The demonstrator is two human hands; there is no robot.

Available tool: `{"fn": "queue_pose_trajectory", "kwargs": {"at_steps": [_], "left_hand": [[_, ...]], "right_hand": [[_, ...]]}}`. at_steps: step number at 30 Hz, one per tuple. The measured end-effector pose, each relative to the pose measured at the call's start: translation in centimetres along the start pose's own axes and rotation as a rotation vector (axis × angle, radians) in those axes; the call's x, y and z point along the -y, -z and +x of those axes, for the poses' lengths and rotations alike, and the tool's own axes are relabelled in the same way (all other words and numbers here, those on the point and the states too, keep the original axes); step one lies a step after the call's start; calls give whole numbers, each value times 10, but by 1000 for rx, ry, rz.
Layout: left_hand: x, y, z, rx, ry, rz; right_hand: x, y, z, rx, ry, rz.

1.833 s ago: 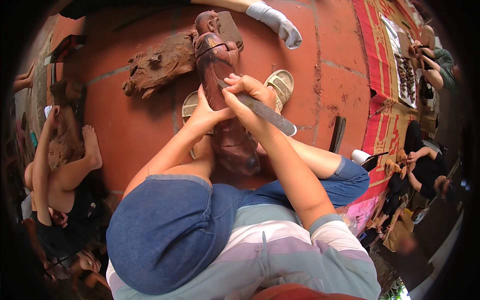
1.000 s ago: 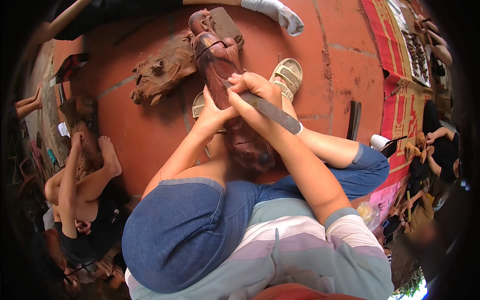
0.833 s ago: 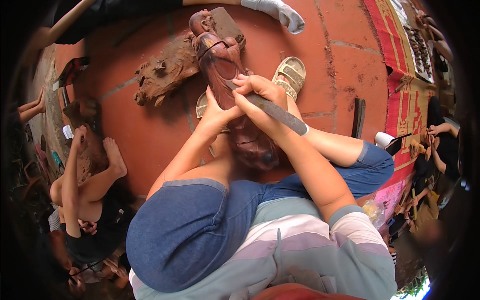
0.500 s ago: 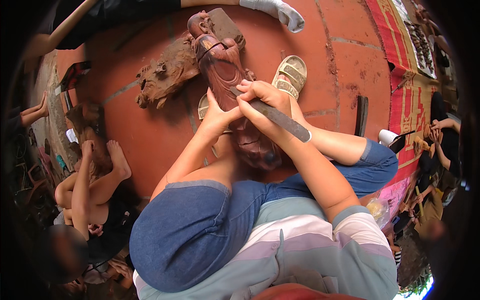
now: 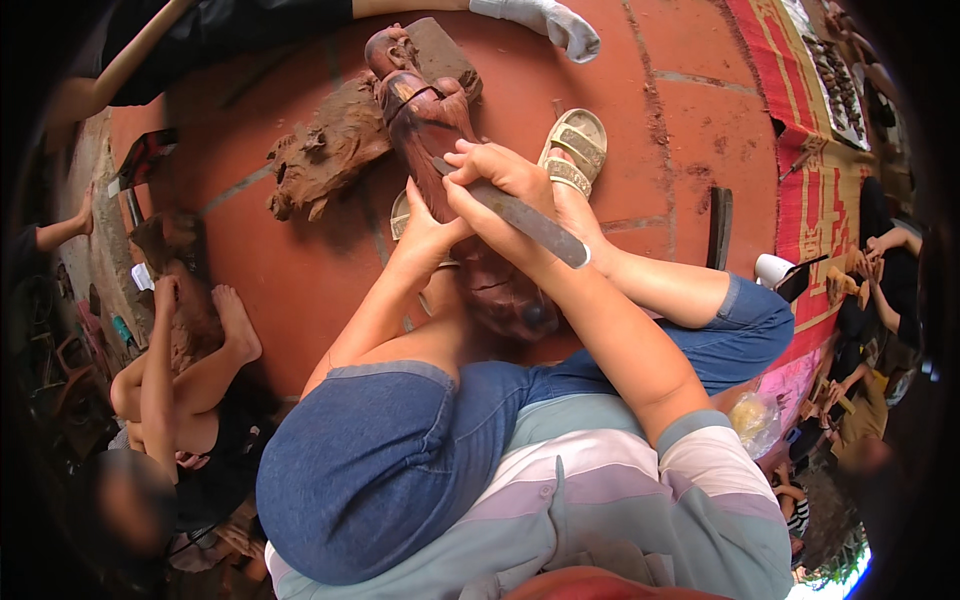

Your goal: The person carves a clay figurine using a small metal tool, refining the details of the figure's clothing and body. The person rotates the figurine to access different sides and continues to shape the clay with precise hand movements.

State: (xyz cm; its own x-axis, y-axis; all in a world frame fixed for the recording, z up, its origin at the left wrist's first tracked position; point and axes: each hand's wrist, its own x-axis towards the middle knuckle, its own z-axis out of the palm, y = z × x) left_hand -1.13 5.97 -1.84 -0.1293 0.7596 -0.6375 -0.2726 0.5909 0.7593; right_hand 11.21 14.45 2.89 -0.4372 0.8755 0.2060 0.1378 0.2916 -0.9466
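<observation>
A reddish-brown carved wooden figure (image 5: 420, 127) lies lengthwise before me, its head pointing away and its lower end between my legs. My left hand (image 5: 428, 238) grips it around the middle, the thumb laid along its side. Closed in my right hand (image 5: 505, 190) is a flat grey metal blade (image 5: 540, 232), held at a slant with its narrow tip against the carved folds. The blade's rounded rear end sticks out past my wrist. Part of the figure is hidden under my hands.
A rough wood chunk (image 5: 335, 150) and a squared block (image 5: 443, 58) flank the figure on the tiled floor. A dark bar (image 5: 719, 228) lies to the right, near a white cup (image 5: 773, 268) and a red-and-yellow mat (image 5: 800, 215). Other people sit at both sides; a socked foot (image 5: 565, 27) is ahead.
My right hand has slid the blade left and farther up the figure. The left hand keeps its hold on the wood. The whole view has shifted slightly.
</observation>
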Motion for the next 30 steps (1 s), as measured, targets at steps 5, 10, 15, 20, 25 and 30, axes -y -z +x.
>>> {"fn": "queue_pose_trajectory", "kwargs": {"at_steps": [5,10,15,20,25,30], "left_hand": [[-5,-1,-1,7,-73,-13],[-8,-3,-5,30,-14,-38],[-5,-5,-4,-16,-7,-32],[-9,-7,-7,-22,-22,-56],[-18,-9,-9,20,-15,-85],[-13,-7,-7,4,-39,-60]], "right_hand": [[6,8,-7,23,-52,-38],[-2,9,-12,29,-43,-14],[-1,11,-14,21,-102,107],[4,28,-13,108,-136,110],[-4,26,-8,80,-212,101],[-5,32,-8,127,-312,187]]}}
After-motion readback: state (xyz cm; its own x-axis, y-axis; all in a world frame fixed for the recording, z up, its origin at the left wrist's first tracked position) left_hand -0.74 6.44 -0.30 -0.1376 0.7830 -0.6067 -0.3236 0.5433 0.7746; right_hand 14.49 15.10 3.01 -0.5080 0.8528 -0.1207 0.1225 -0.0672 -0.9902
